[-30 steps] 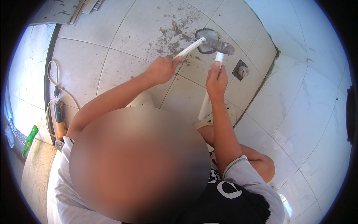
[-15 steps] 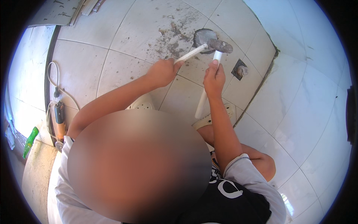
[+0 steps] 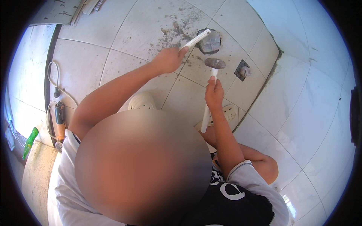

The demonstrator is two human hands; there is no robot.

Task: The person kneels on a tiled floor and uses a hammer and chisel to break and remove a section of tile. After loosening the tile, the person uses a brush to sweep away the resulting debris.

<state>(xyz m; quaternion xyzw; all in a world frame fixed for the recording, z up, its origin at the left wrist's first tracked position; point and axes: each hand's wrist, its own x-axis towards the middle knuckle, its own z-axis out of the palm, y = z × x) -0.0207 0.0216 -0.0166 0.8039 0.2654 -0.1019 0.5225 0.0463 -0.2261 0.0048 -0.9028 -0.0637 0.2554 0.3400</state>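
My left hand [image 3: 168, 60] is closed around a short white rod [image 3: 198, 38], whose far end slants up over the near-left side of a rough hole [image 3: 211, 42] in the floor tiles. The rod's other end is hidden by my fingers. Grey material shows inside the hole's dark, broken rim. In my right hand [image 3: 214, 94] is a hammer with a blunt grey head [image 3: 215, 63] and a long white handle [image 3: 205, 118], gripped just below the head. The hammer head is nearer to me than the hole and apart from the rod.
Grey debris [image 3: 177, 37] is scattered left of the hole. A smaller square opening [image 3: 242, 71] with a whitish lump lies to the right, near the wall [image 3: 301, 86]. An orange-and-black angle grinder [image 3: 60, 122] with its cord and a green object [image 3: 30, 143] lie at left.
The hammer has moved back toward me, away from the hole and the rod's end. My left hand and the rod have shifted slightly away from me, the rod's end now higher in view.
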